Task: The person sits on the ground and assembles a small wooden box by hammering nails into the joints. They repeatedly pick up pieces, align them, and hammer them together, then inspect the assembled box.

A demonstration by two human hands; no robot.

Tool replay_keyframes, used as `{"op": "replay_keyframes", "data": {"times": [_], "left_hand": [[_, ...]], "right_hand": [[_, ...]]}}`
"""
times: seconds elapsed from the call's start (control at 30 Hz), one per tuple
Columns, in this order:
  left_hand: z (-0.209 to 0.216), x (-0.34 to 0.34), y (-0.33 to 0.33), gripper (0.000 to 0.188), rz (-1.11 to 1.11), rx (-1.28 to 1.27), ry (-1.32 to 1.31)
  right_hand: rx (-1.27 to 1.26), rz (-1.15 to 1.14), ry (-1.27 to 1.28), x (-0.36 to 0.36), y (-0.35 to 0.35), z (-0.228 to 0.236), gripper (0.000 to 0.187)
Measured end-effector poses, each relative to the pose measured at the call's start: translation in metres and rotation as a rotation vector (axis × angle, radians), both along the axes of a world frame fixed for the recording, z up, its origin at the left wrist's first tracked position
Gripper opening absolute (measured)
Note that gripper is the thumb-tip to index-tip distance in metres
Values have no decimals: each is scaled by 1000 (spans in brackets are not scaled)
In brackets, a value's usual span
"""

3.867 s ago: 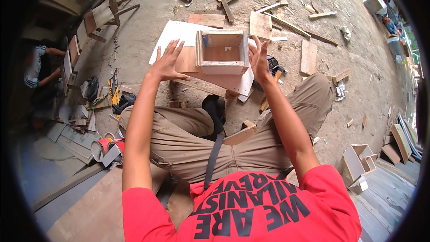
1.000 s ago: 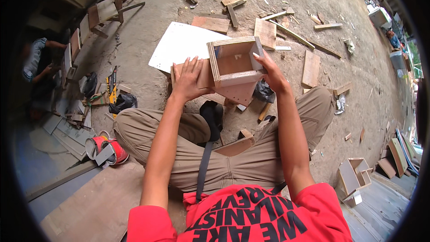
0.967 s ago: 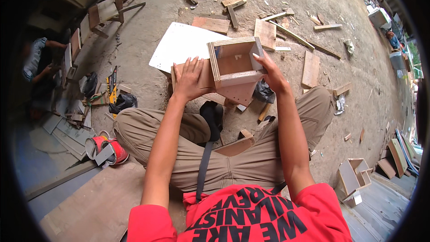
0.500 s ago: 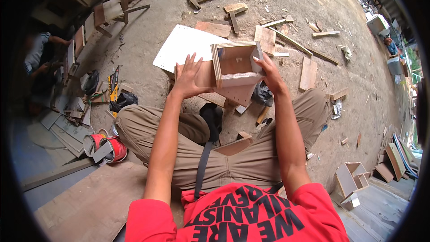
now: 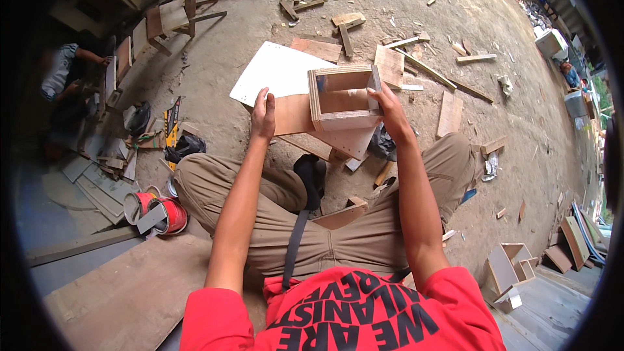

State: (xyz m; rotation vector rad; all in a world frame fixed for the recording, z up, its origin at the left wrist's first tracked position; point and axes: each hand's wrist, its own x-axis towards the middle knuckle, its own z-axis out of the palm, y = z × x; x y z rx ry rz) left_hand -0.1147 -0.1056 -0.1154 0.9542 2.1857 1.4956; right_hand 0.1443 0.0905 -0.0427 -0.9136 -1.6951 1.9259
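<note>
An open plywood box [image 5: 346, 119] with layered edges rests in front of me over a white board [image 5: 281, 68]. A brown plywood panel [image 5: 292, 114] adjoins the box's left side. My left hand [image 5: 262, 117] is upright at the panel's left end, its thumb and fingers closed about that edge. My right hand [image 5: 392, 112] grips the box's right wall, thumb on the top rim and fingers hidden behind the outer side. Beneath the box, a pale board corner [image 5: 351, 143] sticks out toward me.
Wood offcuts [image 5: 390, 65] litter the ground ahead. Red cans [image 5: 170, 216], a handsaw [image 5: 171, 123] and a black plastic bag [image 5: 185, 148] lie to my left. Another small wooden box [image 5: 507, 270] is at lower right. A person [image 5: 62, 71] handles boards at far left.
My left hand has slid from lying spread on the brown panel to its left end, with the fingers drawn together. My right hand keeps its hold on the box. The view has shifted slightly.
</note>
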Motion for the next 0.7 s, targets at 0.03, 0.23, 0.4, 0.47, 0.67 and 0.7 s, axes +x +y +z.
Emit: {"op": "replay_keyframes", "data": {"times": [0.03, 0.23, 0.4, 0.47, 0.67, 0.7], "left_hand": [[0, -2, -2, 98, -18, 38, -28], [-12, 40, 16, 89, -93, 357, -564], [-9, 59, 17, 91, -171, 404, -845], [8, 56, 18, 94, -198, 447, -850], [4, 57, 8, 99, 13, 366, -967], [5, 65, 8, 97, 20, 333, -996]], "right_hand": [[31, 16, -4, 0, -2, 6, 72], [150, 139, 29, -12, -16, 20, 81], [145, 113, -14, -16, -27, -3, 78], [174, 103, -13, -16, -30, -8, 72], [45, 83, -32, -13, -38, 10, 71], [52, 78, -33, -12, -36, 8, 70]]}}
